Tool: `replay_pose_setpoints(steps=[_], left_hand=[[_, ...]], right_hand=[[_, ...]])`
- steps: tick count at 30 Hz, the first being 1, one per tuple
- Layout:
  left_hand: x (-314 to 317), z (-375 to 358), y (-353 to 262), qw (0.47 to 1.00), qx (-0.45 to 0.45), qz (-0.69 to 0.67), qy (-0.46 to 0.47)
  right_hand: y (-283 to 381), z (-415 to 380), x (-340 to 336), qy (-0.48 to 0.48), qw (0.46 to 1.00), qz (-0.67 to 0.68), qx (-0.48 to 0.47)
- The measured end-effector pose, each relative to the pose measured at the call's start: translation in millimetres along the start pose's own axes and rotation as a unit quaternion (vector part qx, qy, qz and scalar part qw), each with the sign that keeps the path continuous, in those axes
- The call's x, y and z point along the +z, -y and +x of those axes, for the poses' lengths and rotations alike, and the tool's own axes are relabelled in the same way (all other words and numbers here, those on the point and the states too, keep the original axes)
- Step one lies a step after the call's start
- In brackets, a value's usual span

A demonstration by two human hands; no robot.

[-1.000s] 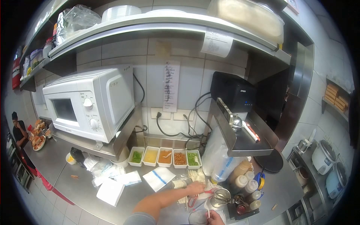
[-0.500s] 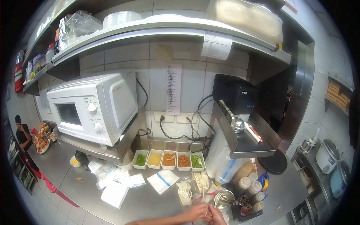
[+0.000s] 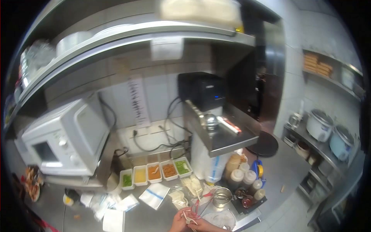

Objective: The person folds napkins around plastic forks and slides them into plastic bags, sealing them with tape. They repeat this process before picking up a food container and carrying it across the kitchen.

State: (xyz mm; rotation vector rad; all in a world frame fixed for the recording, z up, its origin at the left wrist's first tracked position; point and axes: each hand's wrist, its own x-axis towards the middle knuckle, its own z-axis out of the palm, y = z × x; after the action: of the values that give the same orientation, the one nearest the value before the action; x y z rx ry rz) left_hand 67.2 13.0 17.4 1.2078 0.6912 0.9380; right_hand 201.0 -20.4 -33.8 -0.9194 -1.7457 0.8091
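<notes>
At the bottom edge, my left hand [image 3: 180,219] is closed on a thin pale utensil [image 3: 188,219]. My right hand [image 3: 201,225] meets it from the right, its fingers closed on the same utensil. The utensil's exact shape is blurred and partly covered by fingers. Just above my hands lie plastic-wrapped pale cutlery [image 3: 179,199] and more loose pale cutlery [image 3: 192,186]. Red-handled scissors [image 3: 198,204] lie beside a metal pot [image 3: 222,197], right of my hands. A folded white cloth with a blue stripe [image 3: 154,196] lies up and to the left.
Several white tubs of chopped food [image 3: 154,173] line the back. Squeeze bottles [image 3: 237,177] stand in a black tray at right. A microwave [image 3: 65,139] is at left; a black printer [image 3: 201,91] sits behind a metal shelf [image 3: 232,137]. A round black pan [image 3: 262,144] lies further right.
The view has swung right, so the counter items appear further left. My hands, clasped together before, now sit slightly apart with the pale utensil visible between them.
</notes>
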Motion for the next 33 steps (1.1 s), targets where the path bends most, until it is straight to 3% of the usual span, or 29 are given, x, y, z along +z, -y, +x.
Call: replay_pose_setpoints(steps=[1,2,3,6,7,9,10,11,12,16,18,19,20,21,22,24,26,27,28,29,30,31,33], left_hand=[[7,-4,-9,0.999,0.027,-0.014,-0.045],[13,-9,-20,0.995,-0.004,-0.016,-0.097],[13,-8,-20,0.996,-0.009,-0.013,-0.084],[-2,-1,3,0.980,-0.020,-0.013,-0.198],[-7,3,8,0.981,-0.020,-0.013,-0.193],[-14,6,17,0.970,-0.141,-0.069,-0.183],[-13,6,21,0.971,-0.142,-0.069,-0.180],[-10,5,25,0.979,-0.091,0.126,-0.134],[-7,5,27,0.945,-0.036,0.315,-0.083],[16,-2,-11,0.909,0.024,0.416,-0.020],[13,2,5,0.920,0.102,0.375,-0.055],[3,12,32,0.921,0.100,0.373,-0.058],[-11,26,69,0.986,0.039,0.136,-0.090],[-20,29,92,0.986,-0.023,-0.110,-0.119],[-16,19,79,0.984,-0.027,-0.114,-0.131],[3,0,17,0.949,-0.085,-0.284,-0.103],[-2,-9,18,0.961,-0.074,-0.242,-0.116],[8,-18,-11,0.967,-0.072,-0.212,-0.121],[13,-22,-29,0.970,-0.116,-0.140,-0.162],[2,-24,-10,0.984,-0.069,0.027,-0.160],[5,-24,-3,0.980,-0.026,-0.055,-0.192],[1,-27,1,0.976,-0.023,-0.034,-0.216],[-2,-31,3,0.960,0.036,-0.045,-0.275]], right_hand=[[24,6,-7,-0.021,1.000,-0.003,0.003],[49,9,-17,0.008,0.991,0.074,0.109],[67,10,-24,0.040,0.964,0.153,0.212],[27,-13,-19,-0.009,0.976,0.098,0.192],[14,-20,-17,-0.014,0.976,0.096,0.193],[-6,-31,-12,-0.002,0.980,0.079,0.184],[-11,-36,-8,-0.005,0.980,0.078,0.184],[-16,-39,-4,-0.030,0.983,0.043,0.175],[-17,-41,-2,-0.055,0.984,0.008,0.166],[1,-39,-14,0.006,0.966,-0.057,0.254],[-13,-46,-8,-0.086,0.986,-0.099,0.104],[-5,-43,-10,-0.083,0.986,-0.099,0.105],[2,-39,-12,-0.068,0.981,-0.100,0.152],[10,-35,-15,-0.050,0.974,-0.100,0.199],[15,-33,-18,-0.038,0.974,-0.097,0.203],[22,-30,-23,0.043,0.977,-0.027,0.205],[30,-26,-20,0.072,0.974,-0.035,0.212],[35,-23,-18,0.078,0.970,-0.021,0.228],[35,-21,-18,0.116,0.966,-0.013,0.232],[36,-18,-18,0.153,0.960,-0.005,0.236],[50,-8,-19,0.168,0.947,0.032,0.274],[62,-1,-16,0.178,0.932,0.065,0.310],[49,-3,2,0.158,0.937,0.146,0.274]])
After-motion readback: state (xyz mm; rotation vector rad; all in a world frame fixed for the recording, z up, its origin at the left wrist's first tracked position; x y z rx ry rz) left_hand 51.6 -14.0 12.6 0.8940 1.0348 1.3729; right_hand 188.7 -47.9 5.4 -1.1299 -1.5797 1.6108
